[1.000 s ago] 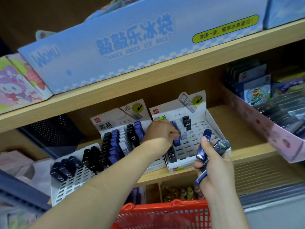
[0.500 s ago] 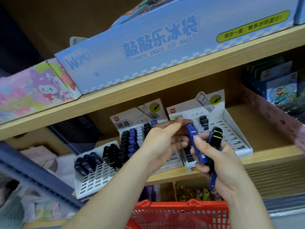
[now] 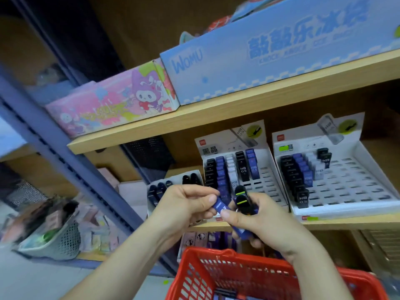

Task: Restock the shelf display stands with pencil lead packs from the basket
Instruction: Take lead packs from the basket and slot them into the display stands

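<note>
Pencil lead packs [image 3: 242, 232] sit bunched in our right hand [image 3: 267, 223], directly above the basket [image 3: 207, 254] rim and just in front of the stands. The right fingers are clenched round the bunch. Two black packs [image 3: 240, 199] with green stripes stick up past the fingers, and blue ones poke out below the palm.

Our left hand [image 3: 187, 204] pinches the top end of one blue pack [image 3: 218, 207] between thumb and curled fingers. The right thumb lies on that same pack, a little lower down.

Our read on why it's held this way: the right hand works as a magazine and the left as the picker. That lets one pack be peeled off at a time without going back down to the basket. The bunch is held over the basket, so a dropped pack should land in it and not on the floor.

The middle stand [image 3: 269, 180] is right behind the grip, with free slots up and to the right of the pinch. The right stand [image 3: 357, 185] is further right of the right hand and mostly open slots. Both are tilted back, so a pack should go in top end up.

The colour columns suggest blue goes with blue. Which slot is meant, we can't tell. The view is blurred, so the count in the bunch is unclear.
</note>
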Action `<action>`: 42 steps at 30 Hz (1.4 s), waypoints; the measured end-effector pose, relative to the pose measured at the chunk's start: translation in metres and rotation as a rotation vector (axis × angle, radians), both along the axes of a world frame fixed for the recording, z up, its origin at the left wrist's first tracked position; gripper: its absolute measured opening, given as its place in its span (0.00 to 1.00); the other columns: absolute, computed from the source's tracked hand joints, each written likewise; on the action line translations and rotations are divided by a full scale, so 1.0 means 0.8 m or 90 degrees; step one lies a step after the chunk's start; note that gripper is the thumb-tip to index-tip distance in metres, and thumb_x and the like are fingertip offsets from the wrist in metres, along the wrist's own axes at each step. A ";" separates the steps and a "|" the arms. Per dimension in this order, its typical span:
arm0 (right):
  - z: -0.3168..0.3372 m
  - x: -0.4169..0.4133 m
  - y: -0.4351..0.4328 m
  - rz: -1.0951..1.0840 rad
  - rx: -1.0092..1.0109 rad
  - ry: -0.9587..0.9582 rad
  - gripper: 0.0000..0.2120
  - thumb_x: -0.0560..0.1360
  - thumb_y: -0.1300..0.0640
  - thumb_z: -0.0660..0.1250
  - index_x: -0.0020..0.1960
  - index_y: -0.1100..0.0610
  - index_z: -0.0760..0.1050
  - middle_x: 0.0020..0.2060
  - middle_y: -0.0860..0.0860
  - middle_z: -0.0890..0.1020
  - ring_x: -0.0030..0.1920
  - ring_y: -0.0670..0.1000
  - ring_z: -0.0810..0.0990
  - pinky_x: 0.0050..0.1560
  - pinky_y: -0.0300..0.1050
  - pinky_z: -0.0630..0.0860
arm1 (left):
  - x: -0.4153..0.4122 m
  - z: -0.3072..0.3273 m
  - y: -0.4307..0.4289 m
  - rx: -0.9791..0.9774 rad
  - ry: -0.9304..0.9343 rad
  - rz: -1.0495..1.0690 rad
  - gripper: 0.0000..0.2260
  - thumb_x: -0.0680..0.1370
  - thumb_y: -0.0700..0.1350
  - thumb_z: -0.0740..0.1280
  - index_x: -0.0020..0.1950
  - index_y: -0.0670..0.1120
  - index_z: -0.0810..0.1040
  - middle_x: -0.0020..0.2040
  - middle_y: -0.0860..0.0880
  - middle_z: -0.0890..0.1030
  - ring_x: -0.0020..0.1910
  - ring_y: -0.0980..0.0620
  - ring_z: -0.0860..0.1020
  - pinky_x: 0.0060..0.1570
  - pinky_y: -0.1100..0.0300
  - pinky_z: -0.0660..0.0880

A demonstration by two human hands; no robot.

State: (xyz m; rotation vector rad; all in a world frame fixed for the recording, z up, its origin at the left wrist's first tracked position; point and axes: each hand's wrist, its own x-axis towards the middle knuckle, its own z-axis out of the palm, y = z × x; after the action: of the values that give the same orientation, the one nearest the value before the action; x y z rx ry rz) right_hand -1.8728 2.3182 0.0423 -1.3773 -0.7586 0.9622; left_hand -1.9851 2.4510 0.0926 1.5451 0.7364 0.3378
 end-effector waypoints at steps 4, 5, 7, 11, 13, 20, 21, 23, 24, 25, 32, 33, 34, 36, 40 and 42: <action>-0.009 -0.014 0.017 0.058 -0.036 -0.077 0.07 0.72 0.46 0.74 0.45 0.47 0.79 0.28 0.47 0.80 0.25 0.44 0.72 0.27 0.39 0.67 | -0.024 -0.013 0.019 0.005 0.040 0.004 0.07 0.64 0.39 0.72 0.41 0.42 0.85 0.32 0.40 0.81 0.34 0.44 0.78 0.48 0.46 0.81; -0.014 -0.016 0.020 0.051 -0.042 -0.074 0.07 0.72 0.47 0.74 0.45 0.49 0.79 0.28 0.47 0.80 0.25 0.44 0.72 0.26 0.39 0.66 | -0.026 -0.016 0.022 0.001 0.040 0.003 0.07 0.65 0.38 0.73 0.42 0.41 0.85 0.33 0.40 0.81 0.36 0.42 0.78 0.50 0.43 0.80; -0.026 -0.018 0.024 0.016 -0.038 -0.007 0.10 0.72 0.49 0.75 0.44 0.53 0.77 0.30 0.50 0.80 0.26 0.46 0.70 0.26 0.39 0.66 | -0.025 -0.020 0.029 -0.030 0.021 -0.007 0.09 0.65 0.36 0.72 0.44 0.42 0.85 0.37 0.39 0.82 0.37 0.44 0.80 0.46 0.50 0.82; -0.052 -0.020 0.031 -0.054 0.048 0.264 0.16 0.64 0.53 0.75 0.46 0.59 0.74 0.32 0.59 0.80 0.25 0.47 0.68 0.23 0.37 0.63 | -0.023 -0.018 0.038 -0.092 -0.009 -0.065 0.13 0.65 0.32 0.70 0.48 0.41 0.84 0.38 0.42 0.82 0.34 0.52 0.81 0.37 0.64 0.79; -0.058 -0.025 0.035 -0.061 0.085 0.376 0.15 0.64 0.55 0.74 0.46 0.60 0.74 0.30 0.59 0.78 0.23 0.47 0.67 0.21 0.36 0.61 | -0.022 -0.017 0.041 -0.079 -0.006 -0.078 0.11 0.65 0.34 0.71 0.46 0.41 0.84 0.38 0.43 0.82 0.33 0.53 0.80 0.36 0.64 0.79; -0.057 -0.049 0.062 -0.059 0.084 0.456 0.18 0.69 0.48 0.71 0.49 0.63 0.77 0.32 0.57 0.78 0.24 0.46 0.68 0.19 0.34 0.61 | -0.027 -0.022 0.059 0.081 0.016 0.029 0.02 0.70 0.40 0.72 0.38 0.41 0.81 0.33 0.43 0.81 0.30 0.53 0.79 0.31 0.66 0.76; -0.057 -0.052 0.065 -0.058 0.075 0.437 0.20 0.69 0.47 0.70 0.51 0.63 0.77 0.33 0.57 0.78 0.24 0.46 0.68 0.20 0.35 0.62 | -0.030 -0.020 0.065 0.091 0.016 0.065 0.02 0.71 0.38 0.72 0.39 0.41 0.81 0.33 0.43 0.82 0.29 0.53 0.80 0.31 0.66 0.76; -0.058 -0.057 0.071 -0.060 0.053 0.410 0.23 0.69 0.45 0.70 0.53 0.63 0.76 0.34 0.55 0.79 0.25 0.47 0.67 0.20 0.36 0.62 | -0.040 -0.016 0.083 0.139 0.021 0.143 0.01 0.71 0.37 0.72 0.39 0.41 0.83 0.33 0.43 0.83 0.29 0.53 0.79 0.32 0.66 0.78; -0.058 -0.060 0.073 -0.065 0.044 0.401 0.23 0.69 0.45 0.70 0.54 0.62 0.76 0.34 0.54 0.78 0.25 0.47 0.67 0.21 0.37 0.62 | -0.047 -0.015 0.096 0.185 0.029 0.182 0.01 0.71 0.38 0.73 0.40 0.43 0.84 0.33 0.43 0.83 0.30 0.53 0.79 0.33 0.65 0.78; -0.059 -0.063 0.075 -0.070 0.037 0.393 0.22 0.70 0.46 0.70 0.55 0.62 0.75 0.34 0.53 0.78 0.25 0.47 0.67 0.21 0.37 0.62 | -0.054 -0.015 0.107 0.235 0.039 0.217 0.01 0.72 0.39 0.73 0.40 0.44 0.84 0.34 0.44 0.84 0.31 0.53 0.79 0.34 0.65 0.78; -0.066 -0.084 0.094 -0.054 -0.003 0.287 0.12 0.77 0.50 0.69 0.54 0.57 0.75 0.39 0.54 0.74 0.27 0.47 0.69 0.24 0.40 0.64 | -0.073 -0.032 0.163 0.336 0.035 0.333 0.05 0.77 0.41 0.69 0.45 0.41 0.84 0.36 0.53 0.82 0.36 0.60 0.77 0.45 0.64 0.74; -0.067 -0.085 0.097 -0.048 -0.004 0.270 0.11 0.77 0.50 0.69 0.54 0.56 0.75 0.39 0.54 0.74 0.27 0.47 0.69 0.24 0.40 0.64 | -0.070 -0.033 0.167 0.337 0.030 0.331 0.05 0.77 0.40 0.69 0.47 0.43 0.84 0.39 0.54 0.82 0.39 0.59 0.78 0.45 0.65 0.74; -0.067 -0.085 0.099 -0.044 -0.002 0.256 0.11 0.77 0.50 0.69 0.53 0.56 0.75 0.38 0.54 0.74 0.27 0.47 0.69 0.25 0.40 0.65 | -0.067 -0.032 0.171 0.346 0.030 0.326 0.05 0.77 0.40 0.68 0.49 0.44 0.83 0.41 0.54 0.82 0.40 0.59 0.78 0.44 0.68 0.75; -0.068 -0.083 0.102 -0.045 0.007 0.241 0.11 0.77 0.50 0.69 0.53 0.57 0.75 0.37 0.53 0.74 0.27 0.47 0.69 0.25 0.40 0.65 | -0.063 -0.032 0.178 0.394 0.060 0.296 0.04 0.77 0.39 0.69 0.48 0.44 0.83 0.41 0.54 0.82 0.40 0.60 0.78 0.41 0.72 0.74; -0.069 -0.081 0.105 -0.055 0.020 0.255 0.12 0.76 0.52 0.69 0.53 0.60 0.74 0.36 0.54 0.74 0.28 0.48 0.69 0.25 0.41 0.64 | -0.070 -0.043 0.187 0.483 0.148 0.246 0.04 0.76 0.38 0.70 0.48 0.43 0.83 0.42 0.51 0.82 0.41 0.59 0.78 0.45 0.69 0.73; -0.068 -0.081 0.106 -0.052 0.023 0.266 0.12 0.76 0.53 0.69 0.53 0.61 0.74 0.35 0.54 0.74 0.28 0.48 0.69 0.25 0.41 0.64 | -0.073 -0.051 0.189 0.519 0.173 0.234 0.05 0.76 0.38 0.70 0.50 0.42 0.84 0.44 0.50 0.83 0.44 0.57 0.79 0.50 0.66 0.74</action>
State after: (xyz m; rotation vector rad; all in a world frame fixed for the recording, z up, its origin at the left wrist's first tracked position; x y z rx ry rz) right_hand -1.9379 2.4030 -0.0121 -1.1155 -0.3991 1.1178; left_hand -2.0438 2.6019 0.0521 2.2459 1.1900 0.7790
